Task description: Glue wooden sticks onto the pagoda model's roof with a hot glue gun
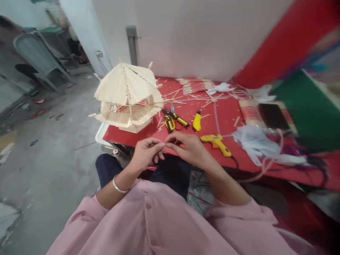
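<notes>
Left hand [145,153] and right hand [189,148] meet fingertip to fingertip over the lap [170,175], just short of the bench [225,117] edge. Both are pinched narrow on a tiny piece [165,143], kind unclear. Judgement: hold low, elbows in. The house [127,95] overhangs the bench's left corner; glue gun [216,141] lies near the right hand; open room leftward.

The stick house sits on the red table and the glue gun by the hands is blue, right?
No, the head view shows the glue gun is yellow, not blue. The stick house does sit on the red table.
</notes>
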Available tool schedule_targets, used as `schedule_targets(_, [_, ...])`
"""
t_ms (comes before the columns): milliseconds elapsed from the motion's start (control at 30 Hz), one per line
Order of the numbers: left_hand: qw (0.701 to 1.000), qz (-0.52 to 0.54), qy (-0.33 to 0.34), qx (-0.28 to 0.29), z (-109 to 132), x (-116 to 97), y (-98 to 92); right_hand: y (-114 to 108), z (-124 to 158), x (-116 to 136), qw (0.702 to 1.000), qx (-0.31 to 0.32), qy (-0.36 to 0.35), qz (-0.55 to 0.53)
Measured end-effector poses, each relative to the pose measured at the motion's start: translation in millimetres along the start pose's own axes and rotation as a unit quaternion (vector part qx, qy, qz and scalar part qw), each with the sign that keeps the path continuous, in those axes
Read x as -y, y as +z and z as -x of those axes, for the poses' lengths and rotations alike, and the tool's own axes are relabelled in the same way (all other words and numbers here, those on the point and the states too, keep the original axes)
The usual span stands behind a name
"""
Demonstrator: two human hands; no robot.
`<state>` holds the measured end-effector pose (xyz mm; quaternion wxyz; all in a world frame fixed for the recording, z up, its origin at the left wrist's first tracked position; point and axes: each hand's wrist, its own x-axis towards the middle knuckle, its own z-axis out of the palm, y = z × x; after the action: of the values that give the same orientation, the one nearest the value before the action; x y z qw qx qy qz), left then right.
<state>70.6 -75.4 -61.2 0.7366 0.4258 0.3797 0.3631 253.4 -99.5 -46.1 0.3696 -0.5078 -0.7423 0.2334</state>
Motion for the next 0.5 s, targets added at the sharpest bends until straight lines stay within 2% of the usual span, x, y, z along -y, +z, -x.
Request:
schedule_targets(67, [1.0, 0.005, 0.011, -0.012, 1.8, 1.8, -1.2, -9.4, 11.4, -13.0, 0.998, -0.026, 0.048, 0.023])
schedule_targets(133, [0.998, 0.043, 0.032, -0.037, 4.1, -1.6, -2.3, -27.3, 30.8, -36.8, 0.982, -0.069, 0.142, 0.1])
schedule_targets(167, [0.996, 0.069, 0.039, -0.049, 5.7, -5.6, -3.3, -37.9, 42.9, -51.3, 0.956, -0.113, 0.206, 0.174])
schedule_targets(200, [0.993, 0.094, 0.041, -0.058, 7.6, -10.9, -4.9, -48.5, 55.5, -66.8, 0.917, -0.118, 0.278, 0.259])
schedule_targets(233, [0.99, 0.117, 0.037, -0.065, 9.5, -17.4, -7.1, -58.2, 67.4, -82.5, 0.871, -0.102, 0.354, 0.326])
schedule_targets(267, [0.987, 0.138, 0.03, -0.071, 11.0, -24.6, -9.9, -66.3, 77.7, -97.9, 0.852, -0.092, 0.387, 0.342])
schedule_targets(367, [0.976, 0.196, 0.023, -0.097, 12.4, -47.6, -21.0, -79.0, 96.3, -135.1, 0.836, -0.04, 0.431, 0.337])
schedule_targets(400, [0.971, 0.211, 0.022, -0.107, 11.8, -55.0, -25.1, -80.5, 99.3, -142.5, 0.84, -0.036, 0.428, 0.331])
schedule_targets(500, [0.962, 0.242, 0.015, -0.126, 8.6, -74.5, -35.8, -84.0, 103.5, -145.9, 0.86, -0.043, 0.409, 0.303])
